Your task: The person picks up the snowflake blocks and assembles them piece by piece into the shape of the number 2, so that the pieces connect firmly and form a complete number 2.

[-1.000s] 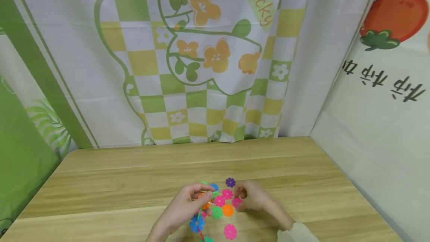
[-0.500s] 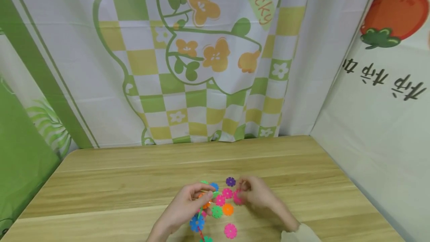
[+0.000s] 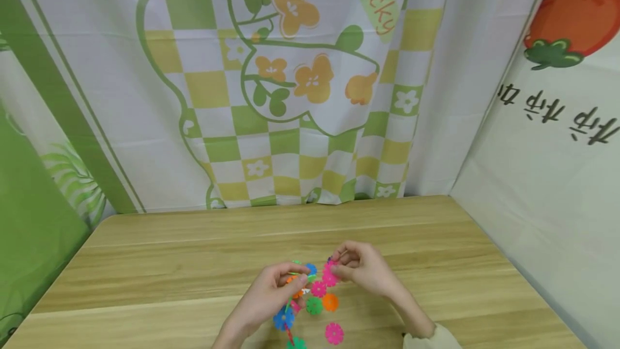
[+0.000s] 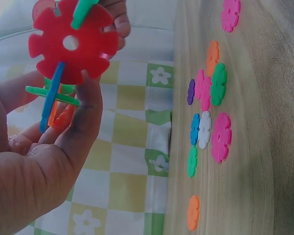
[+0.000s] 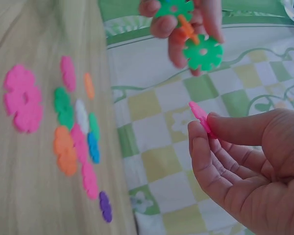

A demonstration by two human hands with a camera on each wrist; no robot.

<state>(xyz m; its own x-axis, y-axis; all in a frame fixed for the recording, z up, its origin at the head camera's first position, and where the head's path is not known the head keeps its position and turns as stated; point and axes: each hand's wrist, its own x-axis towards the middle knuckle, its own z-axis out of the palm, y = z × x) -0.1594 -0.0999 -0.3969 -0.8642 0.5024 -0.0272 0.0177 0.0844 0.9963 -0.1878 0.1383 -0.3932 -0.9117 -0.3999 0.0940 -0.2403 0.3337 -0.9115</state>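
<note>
My left hand grips a chain of slotted plastic snowflake discs joined at their slots. In the left wrist view a red disc of this chain faces the camera, with blue, green and orange discs behind it, partly hidden by fingers. A green disc at one end shows in the right wrist view. Between thumb and fingertips my right hand pinches a single pink disc, held above the table and apart from the chain. A blue disc hangs on the chain below my left hand.
Loose discs lie on the wooden table: several pink, one purple, a green, a white, a blue, and orange ones such as this orange disc. A patterned curtain hangs behind the table.
My right hand has picked up a pink disc from the table, raised it and brought it leftward, nearer to my left hand. The left hand keeps its hold on the chain, nearly still.
</note>
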